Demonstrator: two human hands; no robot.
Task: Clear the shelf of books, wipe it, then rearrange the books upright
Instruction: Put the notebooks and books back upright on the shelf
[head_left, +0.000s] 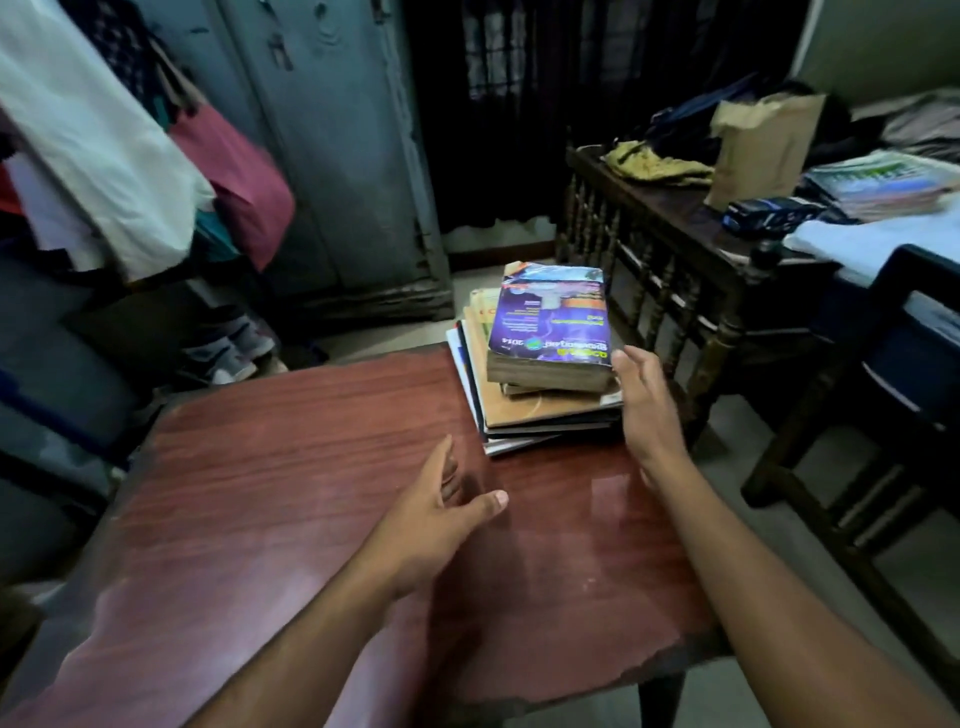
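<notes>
Blue-covered book (550, 322) lies flat, lengthwise away

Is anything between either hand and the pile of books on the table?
Nothing visible. The right hand is open right beside the book stack, by the thick purple book on top. Only bare table separates the open left hand from the stack.

We see the stack of books (540, 374) on the table (291, 467), just left of our right hand (641, 400), beyond our left hand (436, 512).
</notes>
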